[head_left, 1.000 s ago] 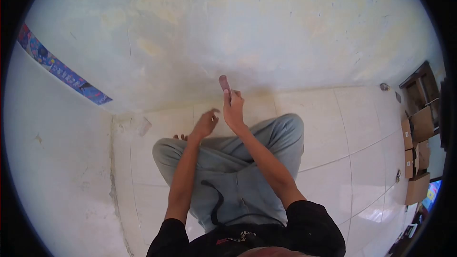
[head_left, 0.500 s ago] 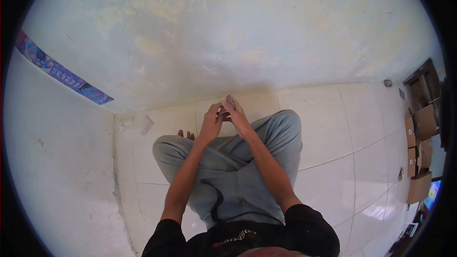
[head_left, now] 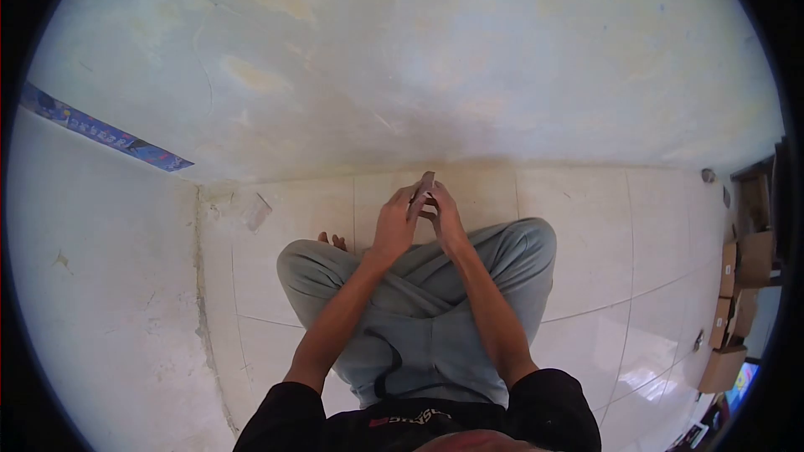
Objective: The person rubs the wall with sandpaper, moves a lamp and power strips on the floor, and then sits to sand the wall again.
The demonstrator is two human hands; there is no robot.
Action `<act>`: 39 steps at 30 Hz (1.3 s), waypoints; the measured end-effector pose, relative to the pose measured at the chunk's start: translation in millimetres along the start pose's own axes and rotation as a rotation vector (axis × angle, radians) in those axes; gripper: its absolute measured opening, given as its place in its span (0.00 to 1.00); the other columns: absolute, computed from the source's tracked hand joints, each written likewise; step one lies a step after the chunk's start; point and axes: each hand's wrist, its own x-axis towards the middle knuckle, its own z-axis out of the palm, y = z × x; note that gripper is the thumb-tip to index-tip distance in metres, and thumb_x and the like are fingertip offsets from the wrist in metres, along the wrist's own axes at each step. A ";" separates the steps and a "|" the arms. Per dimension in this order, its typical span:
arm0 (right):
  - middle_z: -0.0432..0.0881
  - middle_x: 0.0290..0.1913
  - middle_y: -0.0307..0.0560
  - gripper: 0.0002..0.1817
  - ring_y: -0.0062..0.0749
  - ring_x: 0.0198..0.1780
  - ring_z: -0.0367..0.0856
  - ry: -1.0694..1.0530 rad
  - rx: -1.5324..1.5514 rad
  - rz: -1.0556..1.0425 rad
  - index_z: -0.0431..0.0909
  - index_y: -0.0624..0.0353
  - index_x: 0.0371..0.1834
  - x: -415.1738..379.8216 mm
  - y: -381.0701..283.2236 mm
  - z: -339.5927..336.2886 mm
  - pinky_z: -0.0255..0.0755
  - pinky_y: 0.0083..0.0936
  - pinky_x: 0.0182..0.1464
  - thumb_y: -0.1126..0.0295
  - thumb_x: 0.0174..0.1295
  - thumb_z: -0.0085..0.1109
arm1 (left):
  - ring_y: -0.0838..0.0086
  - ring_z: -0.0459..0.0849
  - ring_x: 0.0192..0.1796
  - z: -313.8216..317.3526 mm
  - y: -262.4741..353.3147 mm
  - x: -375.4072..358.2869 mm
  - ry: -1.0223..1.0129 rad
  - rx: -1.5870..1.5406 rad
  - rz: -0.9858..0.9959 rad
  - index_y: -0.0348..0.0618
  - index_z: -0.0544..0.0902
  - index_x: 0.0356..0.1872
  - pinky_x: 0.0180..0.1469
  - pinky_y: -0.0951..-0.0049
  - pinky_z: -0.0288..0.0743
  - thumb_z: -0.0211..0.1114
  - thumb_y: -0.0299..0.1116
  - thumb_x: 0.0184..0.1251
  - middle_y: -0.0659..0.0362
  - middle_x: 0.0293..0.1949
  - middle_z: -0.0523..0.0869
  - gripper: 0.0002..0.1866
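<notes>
A small, flat brownish piece point(head_left: 427, 180) stands up between my two hands, above my crossed legs and close to the wall. My left hand point(head_left: 395, 222) has its fingers closed round the piece's left side. On the other side my right hand point(head_left: 446, 214) has its fingertips bent against it. A pale bit shows between the fingers near the piece. What the thing is, and its lower part, cannot be made out.
A stained wall point(head_left: 402, 59) rises just in front of the hands. A blue printed strip point(head_left: 109, 134) is on the left. Cardboard boxes point(head_left: 722, 368) stack up at the right. A flat pale scrap point(head_left: 258, 211) lies on the tiled floor point(head_left: 586, 243).
Both hands have shifted slightly right in the view, and the view itself has moved. The brownish piece now stands more upright, and the right fingers no longer lie across it.
</notes>
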 end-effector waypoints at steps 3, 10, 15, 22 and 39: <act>0.76 0.54 0.43 0.29 0.30 0.57 0.71 -0.107 0.218 0.012 0.66 0.61 0.65 8.0 9.4 -0.7 0.66 0.36 0.62 0.48 0.73 0.44 | 0.45 0.79 0.54 9.7 -7.4 1.3 0.043 0.189 0.146 0.36 0.72 0.64 0.54 0.57 0.74 0.56 0.30 0.71 0.40 0.56 0.79 0.22; 0.75 0.55 0.49 0.31 0.32 0.56 0.69 -0.036 -0.238 -0.202 0.68 0.61 0.67 3.8 18.8 4.8 0.64 0.34 0.62 0.49 0.70 0.53 | 0.52 0.82 0.47 6.1 0.2 -2.4 0.131 -0.098 0.034 0.36 0.72 0.65 0.49 0.60 0.76 0.54 0.33 0.73 0.40 0.52 0.81 0.22; 0.79 0.49 0.52 0.22 0.27 0.46 0.75 0.166 -0.376 -0.431 0.72 0.62 0.60 0.1 -4.9 2.7 0.71 0.26 0.51 0.61 0.68 0.59 | 0.76 0.77 0.26 -5.9 -16.5 3.2 0.138 -0.400 -0.358 0.29 0.79 0.53 0.32 0.72 0.75 0.46 0.43 0.80 0.55 0.26 0.82 0.23; 0.80 0.40 0.43 0.10 0.20 0.36 0.75 0.096 -0.402 -0.148 0.78 0.61 0.48 3.1 1.4 -18.0 0.70 0.19 0.37 0.75 0.64 0.60 | 0.70 0.81 0.31 3.3 -41.4 -3.8 0.010 -0.613 -0.749 0.29 0.80 0.43 0.37 0.67 0.79 0.51 0.44 0.77 0.54 0.29 0.82 0.22; 0.78 0.49 0.52 0.14 0.30 0.46 0.81 0.007 -0.253 -0.218 0.74 0.69 0.53 -0.5 -10.8 -16.9 0.82 0.26 0.40 0.79 0.66 0.54 | 0.49 0.69 0.67 6.7 -13.2 -9.6 -0.086 0.335 0.167 0.35 0.64 0.69 0.65 0.57 0.69 0.59 0.19 0.59 0.44 0.68 0.66 0.33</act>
